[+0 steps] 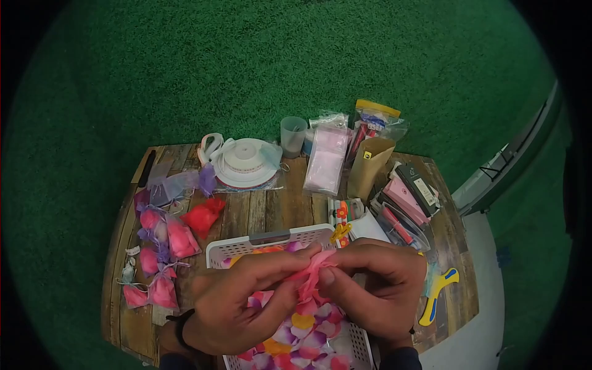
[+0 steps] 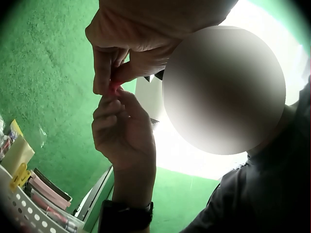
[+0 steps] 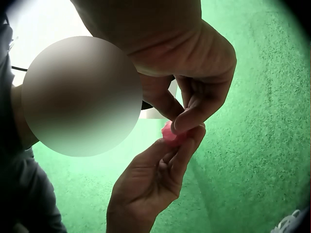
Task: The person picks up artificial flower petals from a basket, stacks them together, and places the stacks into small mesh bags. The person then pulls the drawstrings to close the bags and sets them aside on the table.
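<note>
A crumpled pink organza pouch (image 1: 312,275) with ruffled edges is held up over a white basket (image 1: 216,251). My left hand (image 1: 246,302) pinches one side of it between thumb and fingers, and my right hand (image 1: 379,280) pinches the other side. Fingertips of both hands nearly meet on the cloth. In the right wrist view the pink pouch (image 3: 173,136) shows as a small bunch between the fingertips; most of it is covered by them in the left wrist view. Pink, purple and orange petals (image 1: 302,322) lie in the basket beneath the hands.
Filled pouches (image 1: 182,239) and a red pouch (image 1: 203,216) lie at the table's left. Ribbon spools (image 1: 246,163), a plastic cup (image 1: 293,137) and a brown paper bag (image 1: 370,166) stand at the back. A yellow-blue tool (image 1: 439,296) lies on the right.
</note>
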Available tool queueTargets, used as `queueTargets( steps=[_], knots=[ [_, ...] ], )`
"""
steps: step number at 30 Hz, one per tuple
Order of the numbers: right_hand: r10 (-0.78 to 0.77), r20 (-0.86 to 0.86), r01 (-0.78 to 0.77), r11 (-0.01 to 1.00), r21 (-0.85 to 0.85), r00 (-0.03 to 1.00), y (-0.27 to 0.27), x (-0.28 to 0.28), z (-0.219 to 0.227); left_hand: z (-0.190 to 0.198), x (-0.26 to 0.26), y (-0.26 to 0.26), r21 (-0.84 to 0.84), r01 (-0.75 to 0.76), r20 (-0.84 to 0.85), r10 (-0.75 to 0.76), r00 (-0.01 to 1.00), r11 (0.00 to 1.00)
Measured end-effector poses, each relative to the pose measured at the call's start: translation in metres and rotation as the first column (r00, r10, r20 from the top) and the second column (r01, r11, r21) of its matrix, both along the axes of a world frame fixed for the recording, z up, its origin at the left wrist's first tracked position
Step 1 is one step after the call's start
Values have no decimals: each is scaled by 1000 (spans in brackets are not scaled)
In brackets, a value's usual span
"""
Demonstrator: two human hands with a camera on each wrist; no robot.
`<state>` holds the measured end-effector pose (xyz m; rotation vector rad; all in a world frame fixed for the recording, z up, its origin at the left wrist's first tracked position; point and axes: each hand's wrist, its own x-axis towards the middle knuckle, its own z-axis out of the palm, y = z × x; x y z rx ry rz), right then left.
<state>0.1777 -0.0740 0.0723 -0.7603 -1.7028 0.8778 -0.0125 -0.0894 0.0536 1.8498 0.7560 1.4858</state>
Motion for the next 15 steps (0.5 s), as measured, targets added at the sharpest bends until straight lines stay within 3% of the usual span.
queueTargets(
  steps=[6, 8, 11, 13, 15],
  knots=[
    [-52, -4, 52, 999, -4, 999, -2, -1, 0, -2, 2, -1, -59, 17, 56, -13, 998, 998],
    [-99, 27, 97, 991, 88, 995, -2, -1, 3, 1, 1, -1, -99, 35, 84, -27, 996, 994],
    [-93, -50, 96, 993, 70, 994, -3, -5, -2, 2, -2, 0, -138, 159, 106, -145, 984, 978],
    [-87, -36, 89, 992, 87, 996, -2, -5, -2, 0, 2, 0, -150, 298, 307, -242, 920, 943],
    [-79, -22, 81, 991, 103, 997, -1, -5, -2, -2, -2, 4, -133, 325, 278, -280, 919, 936]
  ],
)
